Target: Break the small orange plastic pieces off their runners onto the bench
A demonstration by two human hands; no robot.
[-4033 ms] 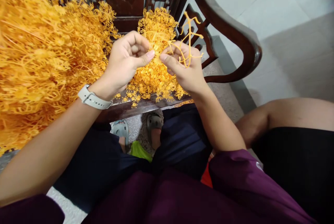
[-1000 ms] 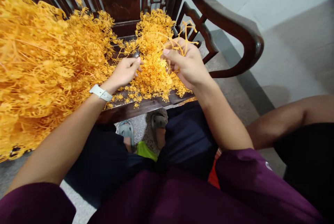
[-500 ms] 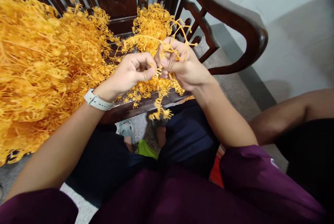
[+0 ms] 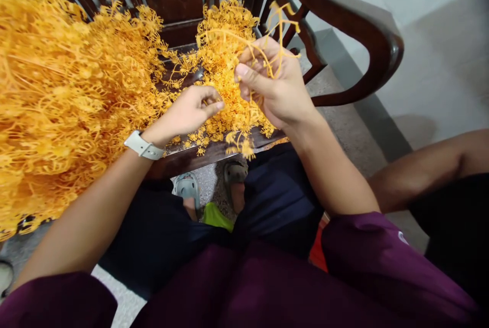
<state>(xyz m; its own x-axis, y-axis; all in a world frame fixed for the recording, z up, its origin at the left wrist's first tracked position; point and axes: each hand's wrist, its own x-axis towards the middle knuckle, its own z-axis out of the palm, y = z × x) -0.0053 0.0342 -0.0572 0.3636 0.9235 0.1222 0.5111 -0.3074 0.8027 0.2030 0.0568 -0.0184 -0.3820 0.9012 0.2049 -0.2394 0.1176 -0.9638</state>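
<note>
My right hand (image 4: 273, 81) is closed round a yellow plastic flower stem (image 4: 280, 32), thumb against fingers. Its bare forked twigs stick up past the knuckles, and one long thin twig reaches left. A few small florets (image 4: 241, 145) hang below this hand, at the seat's front edge. My left hand (image 4: 194, 109), wearing a pale watch strap (image 4: 143, 145), is apart from the stem. Its fingers are loosely curled, with a gap between thumb and forefinger and nothing visible between them. Beneath and behind both hands lies a heap of loose yellow florets (image 4: 225, 71).
A large mass of yellow plastic flower sprays (image 4: 64, 99) fills the left side. The dark wooden bench (image 4: 171, 162) has a curved armrest (image 4: 367, 27) at right. Another person's bare limb (image 4: 428, 175) is close by on the right. Something green (image 4: 217, 217) lies between my feet.
My hands have parted: the left drew slightly back from the stem and the floret at its fingertips is gone from view. My right hand rose a little with the stem.
</note>
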